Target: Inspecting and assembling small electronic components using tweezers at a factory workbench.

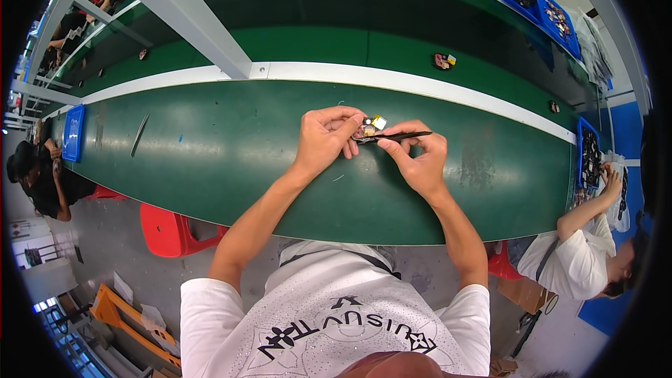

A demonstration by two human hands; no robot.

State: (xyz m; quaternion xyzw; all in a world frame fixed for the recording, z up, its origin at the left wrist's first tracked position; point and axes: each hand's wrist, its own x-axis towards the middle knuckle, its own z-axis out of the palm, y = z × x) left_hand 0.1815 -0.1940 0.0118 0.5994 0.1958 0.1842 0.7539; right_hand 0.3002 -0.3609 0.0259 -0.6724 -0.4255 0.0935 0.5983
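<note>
Over the middle of the green table [231, 161], my left hand [323, 137] is closed on a small electronic assembly [372, 124] with a white and yellow part on its upper side. Its finer details are too small to make out. My right hand [423, 161] pinches black tweezers [404, 136] between thumb and fingers. They lie almost level, and their tip reaches the near side of the assembly. My left fingers partly cover the assembly.
Past a white rail [336, 70] runs a green belt [336, 42] carrying small assemblies [443, 61]. A metal strip [139, 134] and a blue tray [73, 133] lie left. Another blue tray [588, 154] is beside a co-worker [581, 255]. A grey post [189, 14] rises front left.
</note>
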